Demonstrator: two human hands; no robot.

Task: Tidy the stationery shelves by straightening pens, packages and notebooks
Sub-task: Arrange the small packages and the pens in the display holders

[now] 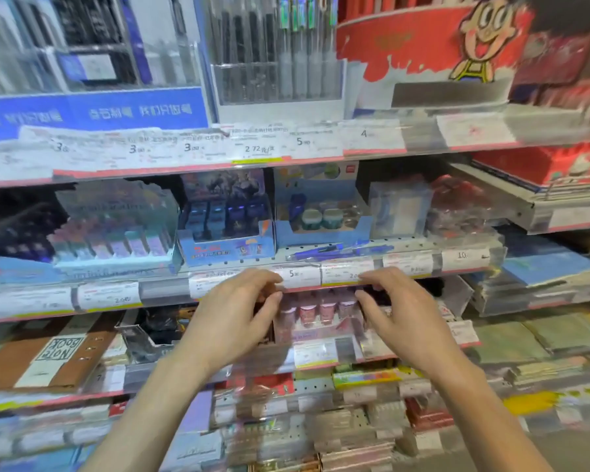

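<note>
- Your left hand [234,313] is up at the third shelf, fingers curled, its fingertips touching the left end of the pink display box [315,321]; whether it really grips the box or only rests on it I cannot tell
- Your right hand [401,310] mirrors it at the right end of the same box, fingers bent and thumb pointing left towards the box; here too the blur hides whether it holds anything
- The pink display box stands between your two hands, just under the price rail [300,277] with the "5" tag, and carries a row of small pink-topped items standing upright
- A loose blue pen [334,252] in a clear sleeve lies on the shelf edge above your hands, in front of a light blue box of small round tubs [322,218]
- Left of that box stands a darker blue display carton [225,221], and further left a clear tray of pastel packs [116,233]
- On the top shelf, upright pens [273,46] fill a clear holder, beside a red cartoon display [433,42]
- To the left of your left forearm a brown "NOTE BOOK" notebook [53,356] lies flat, tilted
- Below your arms, stacks of wrapped packages [304,427] lie at uneven angles; the picture is too blurred to name them
</note>
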